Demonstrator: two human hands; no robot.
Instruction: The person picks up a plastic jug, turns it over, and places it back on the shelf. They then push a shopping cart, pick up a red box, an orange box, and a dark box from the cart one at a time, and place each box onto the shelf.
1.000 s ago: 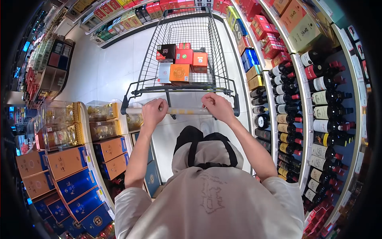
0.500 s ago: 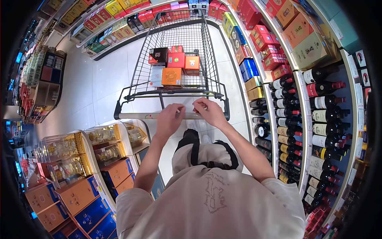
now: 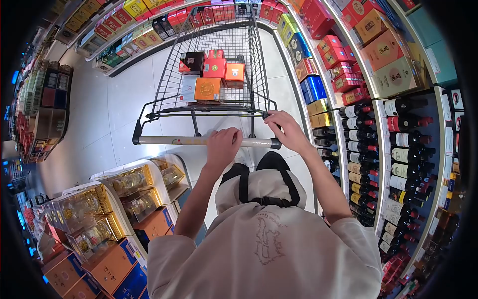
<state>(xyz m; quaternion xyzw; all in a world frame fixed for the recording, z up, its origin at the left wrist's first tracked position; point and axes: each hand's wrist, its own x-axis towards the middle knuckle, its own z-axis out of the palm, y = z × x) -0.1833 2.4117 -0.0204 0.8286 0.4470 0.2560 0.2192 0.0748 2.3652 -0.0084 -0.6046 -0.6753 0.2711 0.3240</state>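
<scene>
A wire shopping cart (image 3: 164,79) stands in front of me, its pale handle bar (image 3: 164,140) running crosswise. My left hand (image 3: 225,144) is wrapped over the bar, right of its middle. At the cart's right rear corner, my right hand (image 3: 286,128) has its fingertips on the dark frame joint above the bar's end, with fingers and thumb apart. Inside the cart lie an orange box (image 3: 207,89), a smaller orange-red box (image 3: 234,73), red boxes (image 3: 214,68), a black box (image 3: 192,63) and a pale box (image 3: 188,88).
Wine bottles (image 3: 407,139) and boxed goods (image 3: 393,62) fill the right shelves. A curved shelf of boxes (image 3: 134,42) runs behind the cart. Clear display cases (image 3: 82,209) and brown boxes (image 3: 109,264) stand at lower left. Another shelf unit (image 3: 52,104) is farther left.
My right hand has moved right, from above the bar to the cart's corner. My left hand has shifted right and closed on the bar. The cart appears slightly farther left.
</scene>
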